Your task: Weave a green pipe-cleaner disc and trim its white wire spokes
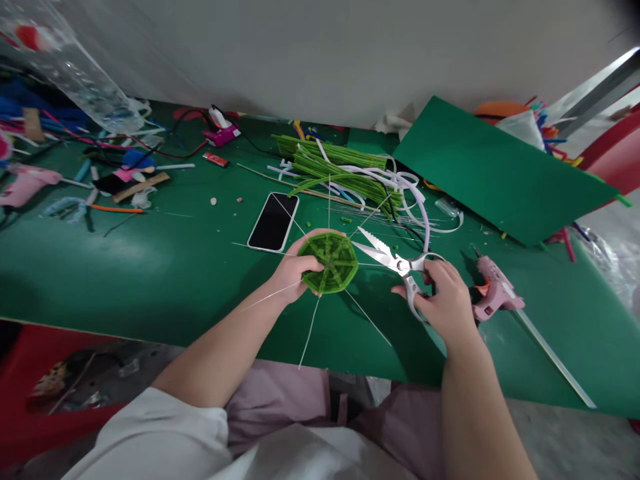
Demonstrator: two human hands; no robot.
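My left hand [295,273] is closed on a green woven disc [331,264] of fuzzy pipe cleaner, thumb on its face and fingers mostly hidden beneath. Several thin wires [311,333] stick out from the disc's rim like spokes. In my right hand [444,297] is a pair of silver scissors [395,259], fingers through the handles. Their blades stand apart and point left at the disc's right edge, close to one spoke wire. Whether the blades touch that wire, I cannot tell.
Behind the disc lie a phone [274,222] and a bundle of green pipe cleaners [340,170]. A pink glue gun [495,287] rests at right, another glue gun [30,183] at far left. A green board [505,170] leans at back right; a plastic bottle [90,83] is at back left.
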